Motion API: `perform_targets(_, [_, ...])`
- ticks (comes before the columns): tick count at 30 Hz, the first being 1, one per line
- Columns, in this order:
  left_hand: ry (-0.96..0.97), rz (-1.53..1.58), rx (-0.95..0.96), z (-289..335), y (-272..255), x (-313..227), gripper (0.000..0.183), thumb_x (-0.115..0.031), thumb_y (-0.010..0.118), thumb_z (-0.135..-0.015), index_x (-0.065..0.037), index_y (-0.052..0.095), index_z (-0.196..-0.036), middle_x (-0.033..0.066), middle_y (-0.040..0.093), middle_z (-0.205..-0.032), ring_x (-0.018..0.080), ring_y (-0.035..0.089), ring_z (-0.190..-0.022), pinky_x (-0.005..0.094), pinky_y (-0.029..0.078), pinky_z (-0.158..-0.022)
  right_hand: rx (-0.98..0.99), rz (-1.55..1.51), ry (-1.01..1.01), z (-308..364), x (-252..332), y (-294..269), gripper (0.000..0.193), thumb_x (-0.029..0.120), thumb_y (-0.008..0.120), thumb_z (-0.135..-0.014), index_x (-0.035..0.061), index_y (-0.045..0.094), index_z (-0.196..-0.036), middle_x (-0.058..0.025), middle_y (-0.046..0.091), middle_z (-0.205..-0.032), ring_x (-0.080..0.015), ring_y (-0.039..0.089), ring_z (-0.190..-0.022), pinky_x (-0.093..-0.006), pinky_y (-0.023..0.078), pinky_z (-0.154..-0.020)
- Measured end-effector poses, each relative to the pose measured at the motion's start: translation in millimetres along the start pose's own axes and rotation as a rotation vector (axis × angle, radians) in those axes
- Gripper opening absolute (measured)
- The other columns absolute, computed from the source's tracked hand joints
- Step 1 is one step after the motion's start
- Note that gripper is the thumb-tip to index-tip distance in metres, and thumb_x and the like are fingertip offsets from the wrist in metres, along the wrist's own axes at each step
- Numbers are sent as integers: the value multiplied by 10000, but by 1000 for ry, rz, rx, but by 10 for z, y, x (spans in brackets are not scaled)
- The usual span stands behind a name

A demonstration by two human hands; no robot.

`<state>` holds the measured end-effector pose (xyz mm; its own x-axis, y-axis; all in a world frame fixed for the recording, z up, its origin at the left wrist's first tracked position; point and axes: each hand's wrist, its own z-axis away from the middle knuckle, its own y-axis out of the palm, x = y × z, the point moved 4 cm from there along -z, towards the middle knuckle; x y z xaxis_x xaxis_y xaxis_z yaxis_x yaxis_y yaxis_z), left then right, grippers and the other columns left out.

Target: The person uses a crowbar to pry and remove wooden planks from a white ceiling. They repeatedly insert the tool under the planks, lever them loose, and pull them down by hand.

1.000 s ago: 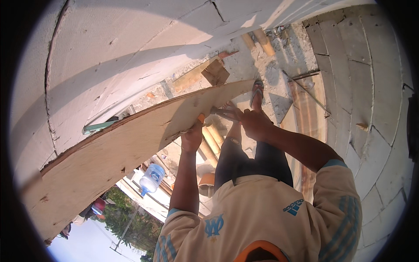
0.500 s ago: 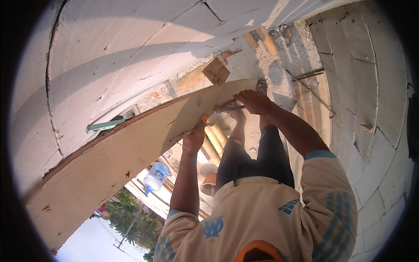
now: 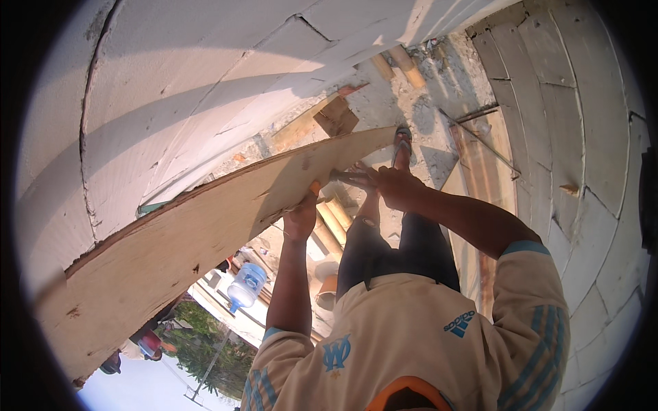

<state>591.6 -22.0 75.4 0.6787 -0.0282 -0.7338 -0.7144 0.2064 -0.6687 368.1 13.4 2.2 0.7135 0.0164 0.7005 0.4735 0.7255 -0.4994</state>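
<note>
A long, pale plywood board (image 3: 181, 236) with a rough, splintered edge slants across the view, from the lower left up to near my foot. My left hand (image 3: 300, 218) is closed on its near edge; a bright orange patch shows at the thumb, and I cannot tell what it is. In my right hand (image 3: 396, 186) is a dark pair of pincers (image 3: 351, 178), gripped by the handles. Its jaws are at the board's near edge, just right of my left hand. Whether they bite on anything is too small to tell.
Pale block walls rise at the left and at the right (image 3: 589, 151). A clear blue water bottle (image 3: 247, 286), an orange bucket (image 3: 327, 291) and bamboo poles (image 3: 327, 233) are below the board. Beyond it lies a brown wood block (image 3: 336, 116). Planks (image 3: 483, 157) lean at the right.
My right hand has lowered toward me, swinging the pincers' handles down while the jaws stay near the board's edge. My left hand keeps its hold, shifted slightly left and down in view.
</note>
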Motion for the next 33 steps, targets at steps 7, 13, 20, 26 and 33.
perform_targets(7, [-125, 141, 99, 105, 2, 35, 337, -182, 640, -957, -42, 570, -1256, 124, 642, -1172, 271, 626, -1069, 368, 504, -913, -193, 482, 191, -150, -1628, -114, 347, 152, 592, -890, 71, 542, -1224, -121, 609, -1002, -284, 632, -939, -411, 490, -822])
perform_targets(13, [-441, 92, 109, 69, -57, 6, 330, -191, 609, -970, 31, 609, -1214, 176, 655, -1160, 300, 603, -1067, 434, 468, -919, 96, 254, 735, 1629, -2732, 7, 281, 180, 501, -958, 55, 526, -1209, -163, 641, -1053, -337, 677, -934, -478, 530, -797])
perform_targets(20, [-482, 123, 99, 51, 7, -167, 483, -284, 604, -982, 43, 532, -1330, 227, 563, -1319, 334, 543, -1173, 447, 421, -1005, 328, -96, 1255, 3325, -2716, 878, 351, 159, 554, -893, 52, 589, -1225, -170, 707, -1059, -314, 691, -1007, -444, 543, -866])
perform_targets(26, [-550, 149, 281, -17, 78, -128, 660, -375, 646, -955, 52, 443, -1415, 155, 486, -1416, 256, 468, -1271, 388, 367, -1077, 17, 41, 1486, 3891, -2594, 1085, 328, 139, 600, -879, -52, 637, -1143, -163, 617, -1187, -376, 636, -1069, -457, 535, -897])
perform_targets(33, [-322, 205, 251, -155, 182, -408, 566, -350, 625, -971, 34, 495, -1366, 159, 541, -1345, 254, 486, -1236, 395, 364, -1068, -69, -244, 1512, 3842, -2273, 779, 455, 136, 575, -883, -50, 516, -1293, -191, 597, -1158, -349, 641, -1030, -474, 531, -878])
